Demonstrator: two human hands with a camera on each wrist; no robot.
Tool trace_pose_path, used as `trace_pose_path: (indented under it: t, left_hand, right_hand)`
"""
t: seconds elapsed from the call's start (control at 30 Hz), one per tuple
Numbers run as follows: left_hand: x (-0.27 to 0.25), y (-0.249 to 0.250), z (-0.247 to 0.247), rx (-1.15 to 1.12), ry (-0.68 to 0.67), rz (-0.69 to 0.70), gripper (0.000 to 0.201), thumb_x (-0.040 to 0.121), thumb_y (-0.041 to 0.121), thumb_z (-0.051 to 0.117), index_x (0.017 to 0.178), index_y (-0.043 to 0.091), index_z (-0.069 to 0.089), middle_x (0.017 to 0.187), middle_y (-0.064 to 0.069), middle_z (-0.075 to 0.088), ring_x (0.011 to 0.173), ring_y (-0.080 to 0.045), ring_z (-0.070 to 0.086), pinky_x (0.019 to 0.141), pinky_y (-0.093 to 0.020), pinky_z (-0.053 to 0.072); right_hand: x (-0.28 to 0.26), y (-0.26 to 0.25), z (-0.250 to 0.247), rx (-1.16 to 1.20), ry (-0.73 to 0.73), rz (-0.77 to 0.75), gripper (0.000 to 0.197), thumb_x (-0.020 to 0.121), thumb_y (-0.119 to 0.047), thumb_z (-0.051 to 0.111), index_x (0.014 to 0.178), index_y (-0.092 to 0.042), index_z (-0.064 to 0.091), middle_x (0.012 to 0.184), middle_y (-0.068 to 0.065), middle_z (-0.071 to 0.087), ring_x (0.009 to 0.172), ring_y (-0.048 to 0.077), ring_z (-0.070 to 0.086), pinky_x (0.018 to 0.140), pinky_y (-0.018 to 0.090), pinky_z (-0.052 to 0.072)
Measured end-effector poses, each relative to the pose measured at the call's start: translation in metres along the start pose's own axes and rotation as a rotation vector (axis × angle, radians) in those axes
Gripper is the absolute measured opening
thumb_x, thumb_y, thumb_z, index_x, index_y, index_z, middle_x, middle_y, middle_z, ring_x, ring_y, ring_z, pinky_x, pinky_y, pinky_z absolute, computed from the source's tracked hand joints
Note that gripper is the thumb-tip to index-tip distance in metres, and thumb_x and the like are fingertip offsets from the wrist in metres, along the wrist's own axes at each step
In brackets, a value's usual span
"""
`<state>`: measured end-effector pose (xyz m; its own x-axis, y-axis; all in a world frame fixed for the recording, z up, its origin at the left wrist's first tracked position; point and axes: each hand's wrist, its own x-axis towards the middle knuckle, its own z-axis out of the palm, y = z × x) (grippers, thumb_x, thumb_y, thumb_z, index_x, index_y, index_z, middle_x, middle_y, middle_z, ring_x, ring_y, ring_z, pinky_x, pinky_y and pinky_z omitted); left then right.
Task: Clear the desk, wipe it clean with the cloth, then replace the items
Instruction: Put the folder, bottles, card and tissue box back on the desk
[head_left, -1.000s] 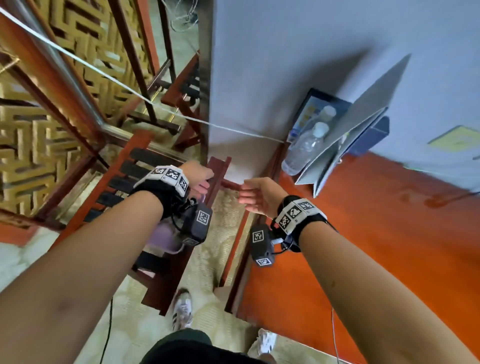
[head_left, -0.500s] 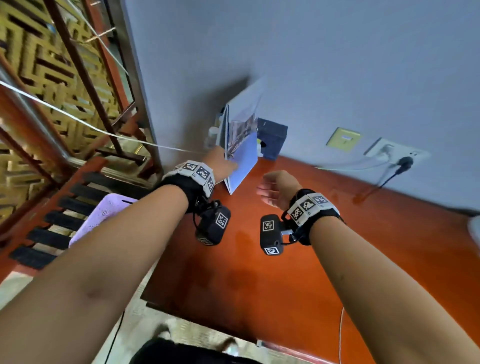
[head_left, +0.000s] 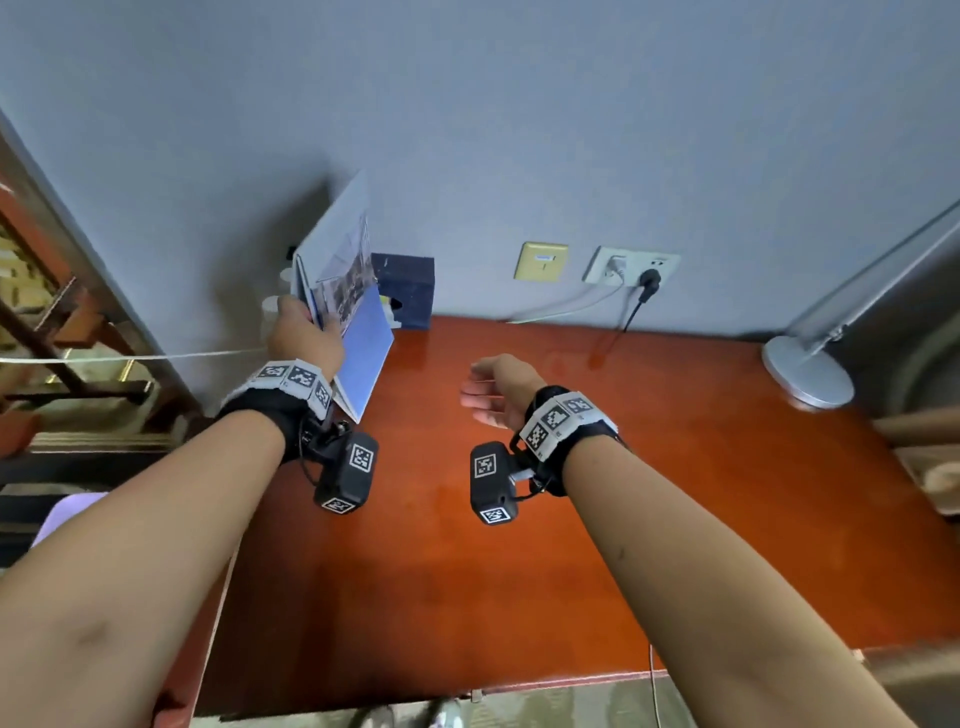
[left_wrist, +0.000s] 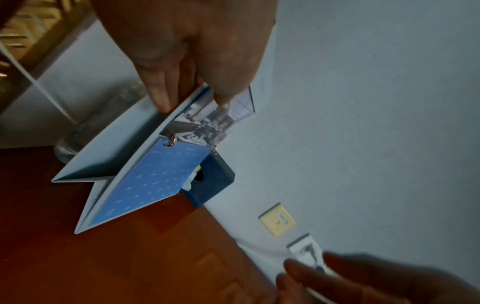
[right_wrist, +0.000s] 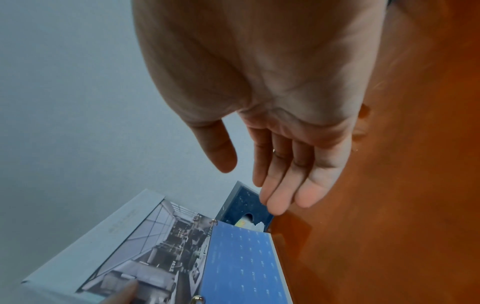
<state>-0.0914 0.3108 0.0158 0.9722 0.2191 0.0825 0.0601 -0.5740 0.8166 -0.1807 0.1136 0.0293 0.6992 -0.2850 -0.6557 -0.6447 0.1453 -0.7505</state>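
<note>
While the left hand (head_left: 306, 340) pinches the desk calendar (head_left: 345, 312) by its top, thumb on the photo page and fingers behind, the right hand (head_left: 496, 389) hangs unloaded above the desk (head_left: 519, 545), fingers straight and relaxed. The calendar stands at the desk's 11 o'clock corner, just beside a dark blue tissue box (head_left: 405, 288) set against the wall at its 3 o'clock. Its long axis runs roughly 12 to 6 o'clock, ring-bound edge uppermost and blue date page facing 3 o'clock; whether its lower edge touches the surface cannot be confirmed. Bottles (head_left: 270, 309), partly hidden, appear to stand behind it. From 12 through 6 o'clock the desk top lies open up to a lamp base (head_left: 808, 371) at the 2 o'clock edge. Half a second earlier the left hand was only reaching the calendar, and one second earlier both hands were off the desk's left edge, over a chair.
</note>
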Motion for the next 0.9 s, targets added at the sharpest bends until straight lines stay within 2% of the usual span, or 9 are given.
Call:
trace_pose_path:
  t: [0.13, 0.2, 0.27, 0.53, 0.63, 0.7, 0.8, 0.83, 0.9]
  left_hand:
    - [-0.008, 0.011, 0.002, 0.123, -0.016, -0.007, 0.004, 0.094, 0.010, 0.046, 0.097, 0.009, 0.048, 0.083, -0.007, 0.043, 0.081, -0.024, 0.043, 0.076, -0.036, 0.040]
    - [-0.010, 0.014, 0.001, 0.209, -0.062, 0.005, 0.020, 0.092, 0.007, 0.046, 0.110, 0.004, 0.055, 0.088, -0.015, 0.053, 0.091, -0.034, 0.054, 0.085, -0.038, 0.043]
    - [-0.012, 0.015, -0.002, 0.179, -0.038, 0.073, 0.024, 0.091, 0.004, 0.047, 0.111, 0.004, 0.060, 0.098, -0.024, 0.062, 0.099, -0.039, 0.058, 0.076, -0.034, 0.041]
    - [-0.031, 0.046, -0.025, 0.079, 0.013, 0.229, 0.025, 0.086, 0.004, 0.046, 0.091, 0.003, 0.071, 0.086, -0.027, 0.064, 0.072, -0.029, 0.044, 0.066, -0.027, 0.030]
    - [-0.041, 0.057, -0.031, -0.031, -0.045, 0.335, 0.023, 0.077, -0.003, 0.045, 0.059, 0.009, 0.054, 0.059, -0.020, 0.036, 0.066, -0.019, 0.027, 0.055, -0.026, 0.018]
    - [-0.039, 0.065, -0.026, -0.101, -0.123, 0.412, 0.025, 0.069, -0.005, 0.045, 0.052, 0.012, 0.038, 0.061, -0.010, 0.023, 0.065, -0.016, 0.023, 0.054, -0.026, 0.015]
    - [-0.026, 0.075, -0.008, -0.185, -0.276, 0.325, 0.016, 0.068, 0.010, 0.052, 0.060, 0.022, 0.044, 0.065, 0.003, 0.036, 0.063, -0.010, 0.035, 0.057, -0.022, 0.039]
    - [-0.023, 0.078, 0.000, -0.245, -0.338, 0.277, 0.013, 0.067, 0.014, 0.056, 0.066, 0.025, 0.049, 0.065, 0.000, 0.042, 0.061, -0.012, 0.042, 0.063, -0.031, 0.052]
    - [-0.033, 0.096, 0.005, -0.341, -0.441, 0.221, 0.013, 0.070, 0.015, 0.062, 0.078, 0.025, 0.061, 0.070, -0.011, 0.054, 0.060, -0.021, 0.054, 0.069, -0.048, 0.057]
  right_hand:
    - [-0.002, 0.008, 0.001, -0.002, -0.006, 0.027, 0.012, 0.096, -0.021, 0.048, 0.088, -0.015, 0.055, 0.081, 0.003, 0.060, 0.069, 0.017, 0.059, 0.064, 0.027, 0.042]
    - [-0.005, 0.012, 0.002, -0.042, -0.016, 0.035, 0.013, 0.096, -0.023, 0.050, 0.088, -0.015, 0.055, 0.081, 0.003, 0.062, 0.070, 0.018, 0.060, 0.065, 0.027, 0.042]
    - [-0.007, 0.014, 0.000, -0.074, -0.022, 0.038, 0.013, 0.095, -0.025, 0.051, 0.087, -0.016, 0.056, 0.085, 0.003, 0.065, 0.075, 0.018, 0.063, 0.067, 0.029, 0.044]
    - [-0.033, 0.014, -0.016, -0.052, 0.043, 0.015, 0.015, 0.094, -0.028, 0.052, 0.090, -0.014, 0.056, 0.094, 0.006, 0.063, 0.077, 0.021, 0.063, 0.069, 0.030, 0.045]
    - [-0.043, 0.012, -0.026, -0.020, 0.114, -0.011, 0.023, 0.091, -0.029, 0.056, 0.105, -0.011, 0.057, 0.115, 0.009, 0.060, 0.087, 0.024, 0.058, 0.067, 0.030, 0.045]
    - [-0.047, 0.006, -0.034, -0.021, 0.205, -0.069, 0.045, 0.087, -0.031, 0.060, 0.127, -0.010, 0.053, 0.134, 0.011, 0.051, 0.107, 0.027, 0.054, 0.078, 0.036, 0.050]
    - [-0.050, -0.006, -0.056, 0.009, 0.355, -0.190, 0.069, 0.081, -0.031, 0.065, 0.142, -0.010, 0.040, 0.145, 0.009, 0.040, 0.121, 0.029, 0.046, 0.097, 0.045, 0.044]
    - [-0.053, -0.008, -0.065, 0.023, 0.389, -0.226, 0.073, 0.079, -0.030, 0.066, 0.143, -0.010, 0.037, 0.146, 0.007, 0.039, 0.124, 0.028, 0.044, 0.101, 0.046, 0.041]
    - [-0.055, -0.009, -0.086, 0.026, 0.419, -0.269, 0.082, 0.077, -0.030, 0.068, 0.147, -0.013, 0.029, 0.151, 0.006, 0.033, 0.133, 0.028, 0.038, 0.109, 0.049, 0.034]
